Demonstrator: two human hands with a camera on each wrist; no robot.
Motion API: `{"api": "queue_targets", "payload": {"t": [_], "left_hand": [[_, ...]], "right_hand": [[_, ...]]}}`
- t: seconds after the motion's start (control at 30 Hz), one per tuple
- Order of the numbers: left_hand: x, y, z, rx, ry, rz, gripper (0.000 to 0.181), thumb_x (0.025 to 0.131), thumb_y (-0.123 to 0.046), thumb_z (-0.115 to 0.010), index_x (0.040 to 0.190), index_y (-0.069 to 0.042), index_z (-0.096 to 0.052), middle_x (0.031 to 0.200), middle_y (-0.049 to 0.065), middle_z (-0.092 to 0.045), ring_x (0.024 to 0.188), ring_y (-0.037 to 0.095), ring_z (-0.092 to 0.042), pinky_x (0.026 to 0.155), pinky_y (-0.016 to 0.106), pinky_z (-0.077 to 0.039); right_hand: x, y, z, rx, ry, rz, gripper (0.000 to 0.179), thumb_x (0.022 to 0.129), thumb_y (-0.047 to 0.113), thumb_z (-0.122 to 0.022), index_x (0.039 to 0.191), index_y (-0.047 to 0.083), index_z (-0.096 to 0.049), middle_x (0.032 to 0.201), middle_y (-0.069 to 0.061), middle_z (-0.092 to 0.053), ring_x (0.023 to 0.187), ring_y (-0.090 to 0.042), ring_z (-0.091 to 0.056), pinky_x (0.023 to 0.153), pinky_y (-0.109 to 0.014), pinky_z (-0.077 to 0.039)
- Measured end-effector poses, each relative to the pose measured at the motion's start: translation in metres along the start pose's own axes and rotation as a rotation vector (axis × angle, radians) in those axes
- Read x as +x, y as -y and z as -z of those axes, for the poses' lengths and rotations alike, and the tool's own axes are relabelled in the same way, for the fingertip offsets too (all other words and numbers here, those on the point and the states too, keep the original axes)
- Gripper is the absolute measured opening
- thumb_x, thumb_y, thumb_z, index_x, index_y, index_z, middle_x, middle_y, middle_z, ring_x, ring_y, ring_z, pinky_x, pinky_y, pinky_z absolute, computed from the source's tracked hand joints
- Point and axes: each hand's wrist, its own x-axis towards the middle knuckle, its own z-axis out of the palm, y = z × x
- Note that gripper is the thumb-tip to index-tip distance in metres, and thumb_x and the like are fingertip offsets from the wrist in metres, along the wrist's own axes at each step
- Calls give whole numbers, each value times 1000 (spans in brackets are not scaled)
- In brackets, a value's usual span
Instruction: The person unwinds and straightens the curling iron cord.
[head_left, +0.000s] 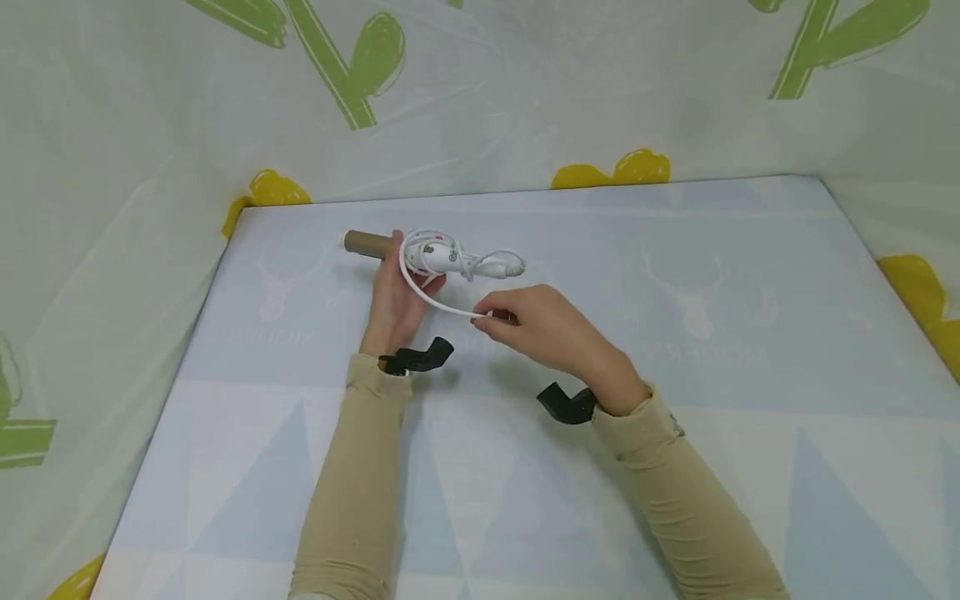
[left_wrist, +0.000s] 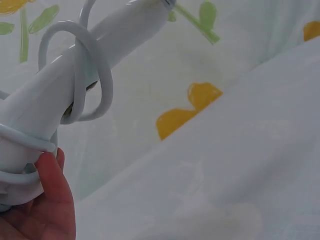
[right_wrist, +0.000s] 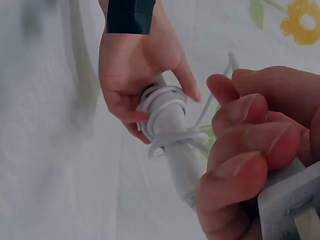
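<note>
My left hand (head_left: 397, 292) grips a curling iron with a white handle (head_left: 446, 258) and a brown barrel (head_left: 367, 243) that points left. Loops of white power cord (left_wrist: 102, 75) wind around the handle. In the left wrist view, a fingertip of that hand touches the wound cord. My right hand (head_left: 543, 325) pinches the cord's free length, which runs in a curve from the handle. In the right wrist view its fingers curl close to the camera. A white blocky piece (right_wrist: 290, 205), perhaps the plug, shows beneath them, partly cut off by the frame.
Both hands are above a table (head_left: 712, 492) with a pale blue and white patterned cover. A pale sheet printed with green stems and yellow flowers (head_left: 611, 171) hangs behind and beside it. Black camera mounts (head_left: 566, 404) stick out from both wrists.
</note>
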Motion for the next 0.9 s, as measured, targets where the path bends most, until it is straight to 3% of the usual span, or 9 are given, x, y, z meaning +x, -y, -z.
{"api": "queue_targets", "payload": {"t": [0.23, 0.47, 0.67, 0.9], "left_hand": [[3, 5, 3, 12, 5, 5, 52, 86, -24, -58, 128, -12, -29, 126, 14, -45, 118, 28, -41, 81, 39, -44], [3, 5, 2, -10, 60, 49, 47, 85, -27, -60, 123, -10, -36, 126, 17, -42, 112, 30, -48, 80, 44, -47], [3, 5, -1, -60, 67, 65, 54, 83, -28, -64, 123, -5, -35, 111, 12, -51, 105, 26, -52, 82, 46, -46], [2, 1, 0, -82, 61, 47, 37, 83, -25, -63, 112, -11, -46, 106, 11, -50, 107, 33, -52, 84, 46, -45]], "right_hand": [[-4, 0, 6, -25, -71, 105, 14, 88, 28, -57, 94, 18, -65, 67, 12, -53, 59, -4, -45, 53, -23, -40], [-8, -6, 18, -23, -213, 154, 16, 88, 25, -58, 97, 15, -65, 62, 7, -48, 52, -7, -39, 48, -24, -34], [-13, -18, 31, 19, -350, 149, 16, 88, 20, -58, 100, 12, -65, 64, 8, -49, 52, -6, -40, 46, -21, -33], [-19, -20, 47, 93, -441, 84, 19, 91, 16, -52, 101, 5, -64, 58, -1, -47, 48, -8, -40, 44, -22, -32]]}}
